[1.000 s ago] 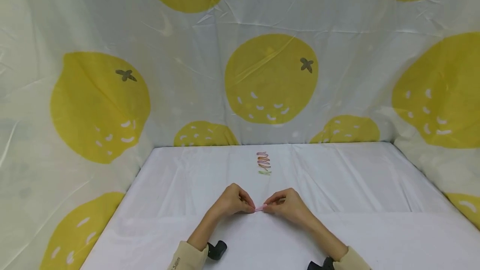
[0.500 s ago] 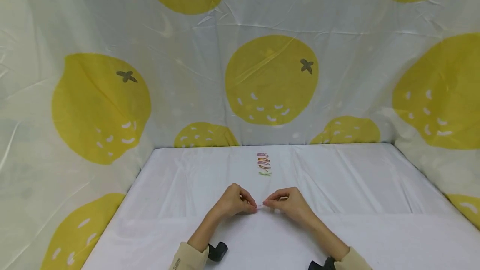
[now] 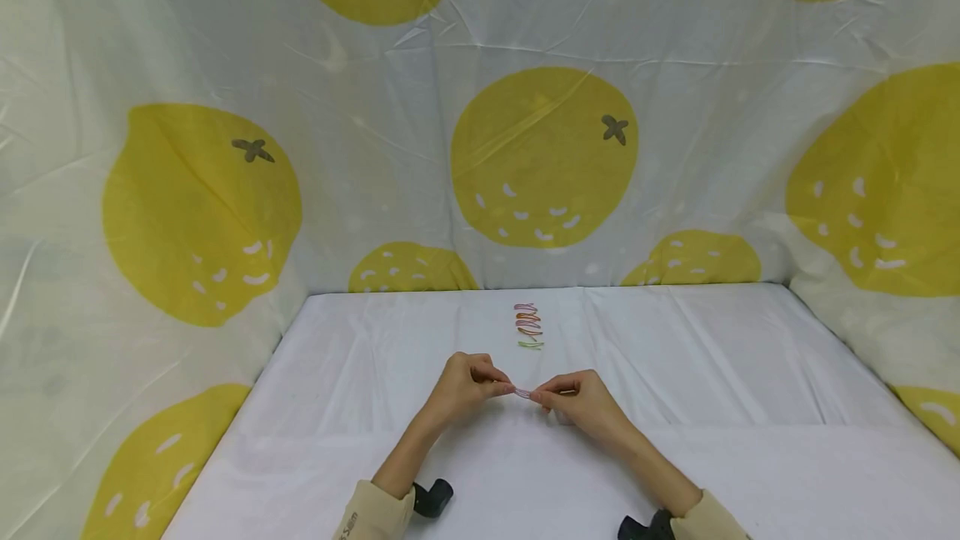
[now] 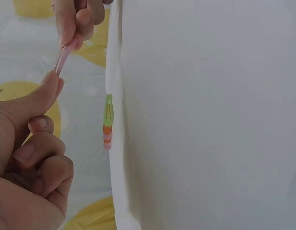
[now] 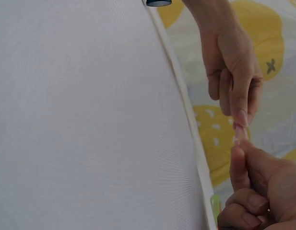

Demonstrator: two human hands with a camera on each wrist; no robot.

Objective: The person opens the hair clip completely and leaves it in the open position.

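Note:
A small pink hair clip (image 3: 522,392) is stretched between my two hands above the table's middle. My left hand (image 3: 460,386) pinches one end with thumb and index finger. At the other end, my right hand (image 3: 583,401) pinches it the same way. In the left wrist view the pink clip (image 4: 63,60) looks slightly bowed, its ends covered by fingertips. Beyond the hands lies a column of several similar hair clips (image 3: 528,325), pink, orange and green, the green one nearest to me.
White cloth covers the table (image 3: 375,382). A curtain with yellow lemons (image 3: 543,157) hangs behind it and along both sides. Black wrist devices (image 3: 433,498) sit beside the sleeves.
Both hands have risen slightly and moved away from me with the pink clip, the left more than the right. The clip now slopes down to the right. The column of clips has stayed put.

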